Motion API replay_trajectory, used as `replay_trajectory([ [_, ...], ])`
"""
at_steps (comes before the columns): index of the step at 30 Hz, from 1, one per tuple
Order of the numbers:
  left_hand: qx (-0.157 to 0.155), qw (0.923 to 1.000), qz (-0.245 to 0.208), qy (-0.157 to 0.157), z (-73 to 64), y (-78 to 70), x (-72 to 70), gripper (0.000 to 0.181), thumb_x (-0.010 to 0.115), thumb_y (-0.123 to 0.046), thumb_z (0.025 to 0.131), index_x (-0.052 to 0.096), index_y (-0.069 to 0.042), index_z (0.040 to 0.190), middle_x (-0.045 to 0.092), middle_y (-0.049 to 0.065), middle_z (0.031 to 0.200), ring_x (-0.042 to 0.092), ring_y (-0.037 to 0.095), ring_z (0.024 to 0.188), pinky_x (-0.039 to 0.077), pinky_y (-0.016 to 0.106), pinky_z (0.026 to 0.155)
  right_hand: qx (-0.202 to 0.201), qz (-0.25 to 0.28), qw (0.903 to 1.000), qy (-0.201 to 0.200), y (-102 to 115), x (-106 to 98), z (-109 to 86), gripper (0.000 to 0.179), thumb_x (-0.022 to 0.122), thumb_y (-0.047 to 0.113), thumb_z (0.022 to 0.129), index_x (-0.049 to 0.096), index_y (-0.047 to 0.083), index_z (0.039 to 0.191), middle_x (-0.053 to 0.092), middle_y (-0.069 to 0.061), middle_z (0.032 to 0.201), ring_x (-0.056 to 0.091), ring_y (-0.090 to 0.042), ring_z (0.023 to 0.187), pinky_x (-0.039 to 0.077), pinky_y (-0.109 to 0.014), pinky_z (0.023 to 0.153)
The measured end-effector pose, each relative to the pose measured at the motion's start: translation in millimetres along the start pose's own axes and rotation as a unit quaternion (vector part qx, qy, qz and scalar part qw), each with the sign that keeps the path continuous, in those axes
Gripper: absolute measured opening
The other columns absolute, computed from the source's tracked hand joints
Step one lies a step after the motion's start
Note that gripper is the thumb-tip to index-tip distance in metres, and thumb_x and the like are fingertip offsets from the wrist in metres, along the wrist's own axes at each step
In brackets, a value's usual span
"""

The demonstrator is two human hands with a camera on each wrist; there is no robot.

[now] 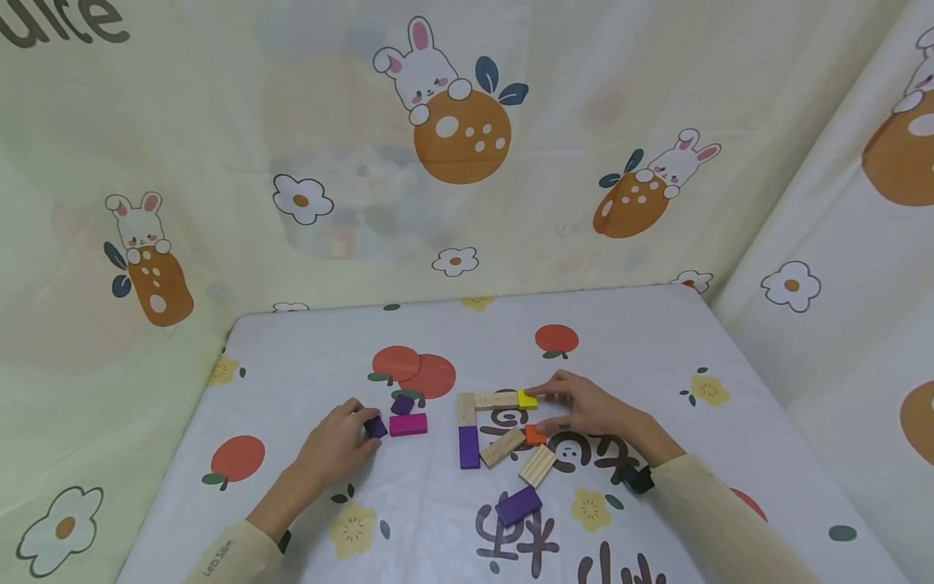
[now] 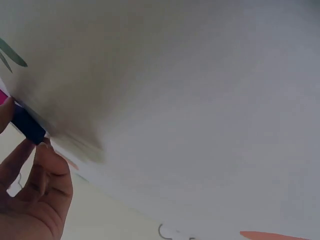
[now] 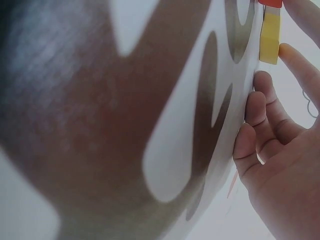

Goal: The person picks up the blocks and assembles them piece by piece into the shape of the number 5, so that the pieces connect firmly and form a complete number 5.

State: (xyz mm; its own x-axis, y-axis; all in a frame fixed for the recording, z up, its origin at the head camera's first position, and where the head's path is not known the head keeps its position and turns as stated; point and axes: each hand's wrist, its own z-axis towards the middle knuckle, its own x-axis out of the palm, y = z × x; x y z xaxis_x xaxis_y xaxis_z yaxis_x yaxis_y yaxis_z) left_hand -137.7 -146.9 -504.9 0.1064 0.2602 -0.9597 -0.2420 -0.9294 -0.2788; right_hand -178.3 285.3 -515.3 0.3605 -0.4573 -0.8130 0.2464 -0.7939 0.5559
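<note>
In the head view my left hand [image 1: 337, 442] pinches a dark blue block [image 1: 375, 427] between thumb and fingertips. The same block [image 2: 28, 124] shows in the left wrist view. Right of it lie a magenta block [image 1: 409, 424] and another dark purple block [image 1: 402, 405]. My right hand [image 1: 591, 408] reaches over the table, its index fingertip touching a yellow block [image 1: 527, 399]. Its thumb is at an orange block [image 1: 536, 435]. In the right wrist view the yellow block [image 3: 270, 39] meets the index fingertip, and the other fingers are loosely bent.
Plain wooden blocks [image 1: 496, 401] and a purple block [image 1: 469, 448] form a corner left of my right hand. Two more wooden blocks, one of them grooved [image 1: 537, 466], and a loose purple block [image 1: 519, 506] lie nearer on the patterned tablecloth [image 1: 620, 324]. A printed curtain [image 1: 350, 122] hangs behind.
</note>
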Motion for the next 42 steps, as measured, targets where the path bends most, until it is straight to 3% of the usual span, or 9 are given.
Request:
replay_trajectory([
  [8, 0.024, 0.9995, -0.019, -0.009, 3.9, -7.9, 2.2, 0.047, 0.086, -0.031, 0.09, 0.073, -0.013, 0.131, 0.065, 0.008, 0.123, 0.06, 0.024, 0.114, 0.062, 0.043, 0.097, -0.003, 0.002, 1.0, 0.002, 0, 0, 0.0, 0.064, 0.092, 0.045, 0.081, 0.071, 0.032, 0.14, 0.062, 0.001, 0.116, 0.053, -0.015, 0.103, 0.05, -0.032, 0.089],
  [16, 0.029, 0.9991, -0.018, -0.024, 8.0, -10.2, 6.4, 0.041, 0.088, -0.034, 0.087, 0.078, -0.013, 0.121, 0.066, 0.006, 0.116, 0.056, 0.022, 0.107, 0.061, 0.039, 0.09, -0.007, 0.0, 1.0, 0.004, -4, 2, 1.9, 0.065, 0.092, 0.046, 0.08, 0.07, 0.033, 0.14, 0.062, 0.003, 0.117, 0.053, -0.013, 0.104, 0.05, -0.032, 0.09],
  [27, 0.043, 0.9967, -0.031, -0.062, 8.7, -4.9, 3.6, 0.042, 0.09, -0.032, 0.085, 0.081, -0.013, 0.121, 0.071, 0.004, 0.115, 0.052, 0.019, 0.104, 0.056, 0.035, 0.087, -0.002, 0.002, 1.0, 0.003, -3, 1, 2.6, 0.065, 0.092, 0.046, 0.079, 0.071, 0.033, 0.139, 0.062, 0.003, 0.117, 0.052, -0.015, 0.101, 0.047, -0.031, 0.086],
  [32, 0.052, 0.9946, -0.053, -0.073, 8.6, -4.5, -2.0, 0.043, 0.091, -0.03, 0.082, 0.081, -0.01, 0.119, 0.078, 0.003, 0.105, 0.053, 0.015, 0.093, 0.051, 0.028, 0.077, -0.003, 0.002, 1.0, 0.005, -2, 1, 2.8, 0.065, 0.092, 0.046, 0.079, 0.071, 0.032, 0.139, 0.062, 0.002, 0.117, 0.051, -0.015, 0.1, 0.046, -0.031, 0.085],
  [37, 0.05, 0.9914, -0.105, -0.06, 3.1, -10.2, -10.6, 0.039, 0.09, -0.025, 0.084, 0.082, -0.01, 0.119, 0.08, -0.001, 0.096, 0.048, 0.011, 0.082, 0.04, 0.022, 0.068, 0.0, 0.002, 1.0, 0.006, -1, 0, 3.0, 0.065, 0.092, 0.046, 0.08, 0.071, 0.033, 0.14, 0.062, 0.002, 0.117, 0.051, -0.015, 0.101, 0.046, -0.031, 0.085],
  [42, 0.056, 0.9855, -0.16, -0.013, -5.9, -18.9, -18.3, 0.039, 0.089, -0.022, 0.085, 0.081, -0.01, 0.121, 0.076, -0.006, 0.091, 0.05, 0.012, 0.08, 0.04, 0.02, 0.064, -0.005, 0.005, 0.9999, 0.007, 0, -1, 1.7, 0.066, 0.092, 0.046, 0.08, 0.071, 0.03, 0.14, 0.062, 0.0, 0.117, 0.052, -0.016, 0.101, 0.047, -0.031, 0.085],
])
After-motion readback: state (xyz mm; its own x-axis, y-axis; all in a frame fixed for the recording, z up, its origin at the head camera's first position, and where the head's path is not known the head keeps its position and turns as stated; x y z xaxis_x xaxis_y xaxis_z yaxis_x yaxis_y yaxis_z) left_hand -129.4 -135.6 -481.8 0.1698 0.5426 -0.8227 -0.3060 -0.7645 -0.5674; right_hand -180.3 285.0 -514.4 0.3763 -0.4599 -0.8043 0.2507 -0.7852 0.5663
